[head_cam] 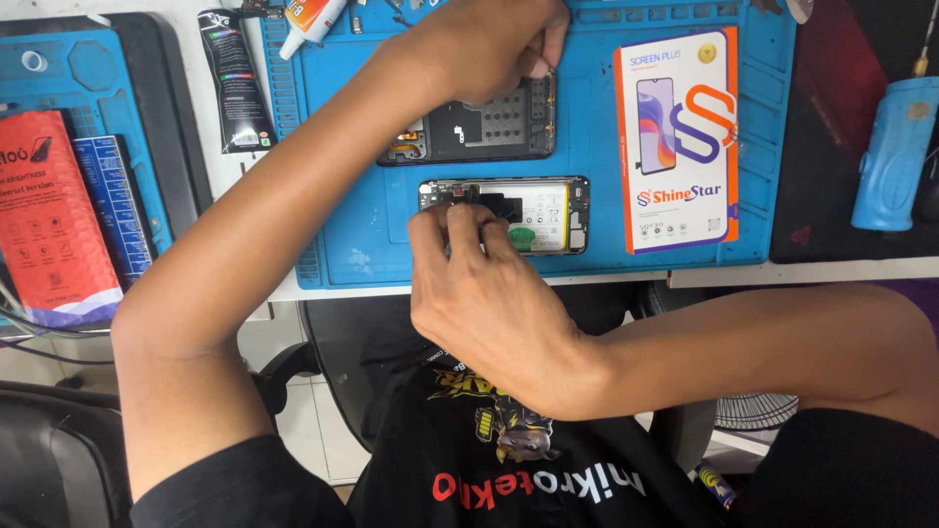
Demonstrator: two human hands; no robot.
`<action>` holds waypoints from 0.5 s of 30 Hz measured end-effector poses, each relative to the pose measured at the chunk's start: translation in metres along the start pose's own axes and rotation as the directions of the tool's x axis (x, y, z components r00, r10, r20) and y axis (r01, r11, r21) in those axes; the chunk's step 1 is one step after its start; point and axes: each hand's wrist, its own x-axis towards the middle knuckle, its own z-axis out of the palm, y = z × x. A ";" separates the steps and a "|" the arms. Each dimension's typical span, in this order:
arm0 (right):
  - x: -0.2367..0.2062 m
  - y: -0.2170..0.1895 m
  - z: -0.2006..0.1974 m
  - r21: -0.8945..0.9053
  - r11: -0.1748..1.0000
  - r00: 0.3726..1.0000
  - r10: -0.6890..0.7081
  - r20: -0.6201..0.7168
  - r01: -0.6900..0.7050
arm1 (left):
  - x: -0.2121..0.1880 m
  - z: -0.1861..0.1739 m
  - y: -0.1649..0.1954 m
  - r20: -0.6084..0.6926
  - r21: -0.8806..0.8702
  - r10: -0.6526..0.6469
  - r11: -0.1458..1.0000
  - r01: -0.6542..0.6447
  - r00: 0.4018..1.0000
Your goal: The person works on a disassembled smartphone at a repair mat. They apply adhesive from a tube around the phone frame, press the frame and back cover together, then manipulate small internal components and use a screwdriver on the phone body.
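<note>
Lying on the blue work mat (606, 235) near its front edge, an opened phone (528, 210) is shown with its battery and boards exposed. Its left end is pressed on by the right hand (479, 284), whose fingertips (460, 217) are bunched together there; whether anything small is pinched between them cannot be told. Just behind it, a dark phone back frame (479, 132) is held at its far right corner by the left hand (499, 44), the fingers curled closed over the frame's edge. To the right on the mat, a white and orange screen box (680, 137) is laid flat. A black glue tube (235, 83) is seen on the counter (210, 117) to the left, beside a red packet (49, 220). A blue tool (895, 152) rests far right.
</note>
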 end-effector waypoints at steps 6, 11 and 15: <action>0.001 -0.001 0.000 -0.005 1.000 1.000 -0.014 -0.003 0.014 | 0.003 0.005 -0.006 -0.017 -0.061 -0.013 0.998 0.012 1.000; 0.001 -0.001 -0.001 -0.013 1.000 1.000 -0.026 0.014 0.027 | 0.001 0.007 -0.009 -0.022 -0.079 -0.004 0.997 0.003 1.000; 0.001 0.004 -0.002 0.034 0.999 1.000 -0.027 0.011 0.027 | -0.003 0.010 -0.013 -0.082 -0.101 0.100 0.989 -0.108 0.992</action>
